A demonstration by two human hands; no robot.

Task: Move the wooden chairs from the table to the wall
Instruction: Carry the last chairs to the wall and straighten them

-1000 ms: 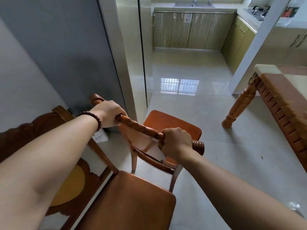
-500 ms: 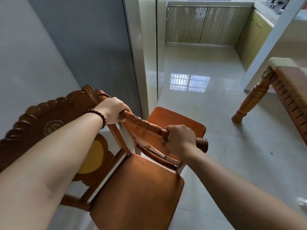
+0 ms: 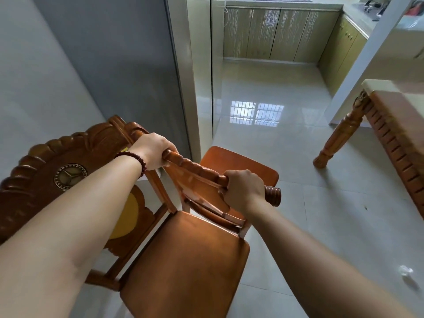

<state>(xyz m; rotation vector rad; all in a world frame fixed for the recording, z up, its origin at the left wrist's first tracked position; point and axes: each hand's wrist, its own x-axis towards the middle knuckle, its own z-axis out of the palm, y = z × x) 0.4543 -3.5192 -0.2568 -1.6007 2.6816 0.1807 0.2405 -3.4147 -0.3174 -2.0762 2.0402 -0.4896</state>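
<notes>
Both my hands grip the turned top rail (image 3: 197, 171) of a wooden chair (image 3: 238, 164) whose orange seat points away from me. My left hand (image 3: 153, 150), with a bead bracelet at the wrist, holds the rail's left end. My right hand (image 3: 243, 188) holds it near the right end. A second wooden chair (image 3: 183, 262) with a carved back (image 3: 57, 171) stands just in front of me, its back against the grey wall (image 3: 46, 83) on the left. The wooden table (image 3: 394, 125) is at the right edge.
A doorway with a pale frame (image 3: 195, 76) opens ahead onto a glossy tiled kitchen floor (image 3: 263, 92) with green cabinets (image 3: 275, 33). A white post (image 3: 362, 53) stands beside the table's turned leg (image 3: 337, 136). A small clear scrap (image 3: 406, 271) lies on the floor at right.
The view has tilted and drawn back, so the carved chair shows more fully. The held chair now sits close behind that chair, nearer the wall. Both hands keep their grip.
</notes>
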